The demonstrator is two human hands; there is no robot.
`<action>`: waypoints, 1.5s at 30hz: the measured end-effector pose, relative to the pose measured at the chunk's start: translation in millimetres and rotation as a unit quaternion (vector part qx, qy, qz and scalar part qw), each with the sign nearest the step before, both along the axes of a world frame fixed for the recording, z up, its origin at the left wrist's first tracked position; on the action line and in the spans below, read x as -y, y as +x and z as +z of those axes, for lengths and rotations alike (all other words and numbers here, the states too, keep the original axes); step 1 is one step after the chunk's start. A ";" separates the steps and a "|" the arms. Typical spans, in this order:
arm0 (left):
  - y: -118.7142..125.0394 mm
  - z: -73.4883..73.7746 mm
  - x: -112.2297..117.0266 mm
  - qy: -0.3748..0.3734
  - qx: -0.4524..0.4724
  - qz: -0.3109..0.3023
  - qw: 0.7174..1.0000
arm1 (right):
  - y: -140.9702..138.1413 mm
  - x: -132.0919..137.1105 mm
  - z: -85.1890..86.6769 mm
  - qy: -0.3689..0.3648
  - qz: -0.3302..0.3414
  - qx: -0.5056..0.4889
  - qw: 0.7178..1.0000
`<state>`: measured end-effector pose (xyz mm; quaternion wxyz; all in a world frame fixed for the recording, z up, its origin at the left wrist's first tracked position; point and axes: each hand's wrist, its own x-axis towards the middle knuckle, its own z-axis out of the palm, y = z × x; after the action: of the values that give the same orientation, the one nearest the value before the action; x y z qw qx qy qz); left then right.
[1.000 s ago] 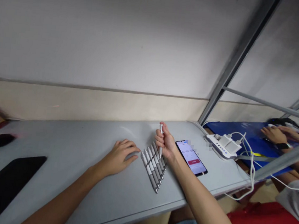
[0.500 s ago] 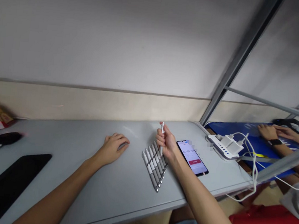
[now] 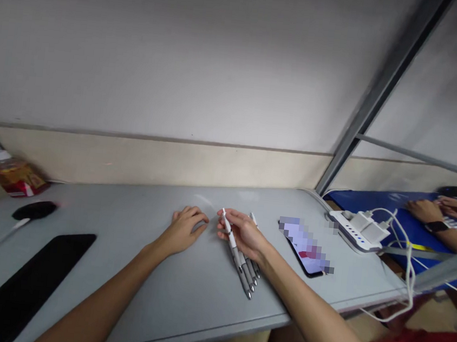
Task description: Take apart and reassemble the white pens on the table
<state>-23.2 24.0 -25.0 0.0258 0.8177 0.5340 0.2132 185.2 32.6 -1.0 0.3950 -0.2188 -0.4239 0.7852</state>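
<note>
Several grey-and-white pens (image 3: 247, 275) lie side by side on the grey table (image 3: 182, 297). My right hand (image 3: 241, 233) rests over the upper ends of that row, fingers curled around the pens, one pen's white end (image 3: 225, 224) poking out past my fingertips. My left hand (image 3: 184, 230) lies on the table just left of the pens, fingers loosely bent and holding nothing. A phone (image 3: 306, 247) with a lit screen lies right of my right hand.
A white power strip (image 3: 355, 230) with chargers and cables sits at the table's right end. A black pad (image 3: 25, 280), a black mouse (image 3: 34, 209) and a snack bag (image 3: 17, 177) are at the left. Another person's hands (image 3: 428, 209) rest on a blue table. Metal frame bars rise at right.
My right hand, which held one pen upright, has dropped onto the row of pens and closed over them. The left hand stayed near them. The view shifted left.
</note>
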 end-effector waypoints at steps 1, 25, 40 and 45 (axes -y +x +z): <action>-0.1 0.2 0.4 -0.003 -0.003 -0.001 1.000 | -0.2 0.4 -1.1 0.035 -0.011 0.028 0.999; -2.3 -2.7 -0.2 -0.011 -0.015 0.009 1.000 | 23.2 -5.6 -3.7 0.469 -0.027 0.538 0.700; -3.6 -2.3 -1.1 -0.017 -0.008 0.005 1.000 | 25.0 -1.0 1.8 0.491 -0.030 0.553 0.673; -5.3 -3.7 -2.8 -0.019 -0.009 0.003 1.000 | 20.2 4.8 1.9 0.389 -0.044 0.654 0.647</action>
<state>-28.5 26.8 -28.7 0.0359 0.8172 0.5408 0.1958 205.5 27.8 1.0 0.0980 -0.5206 -0.8284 0.1822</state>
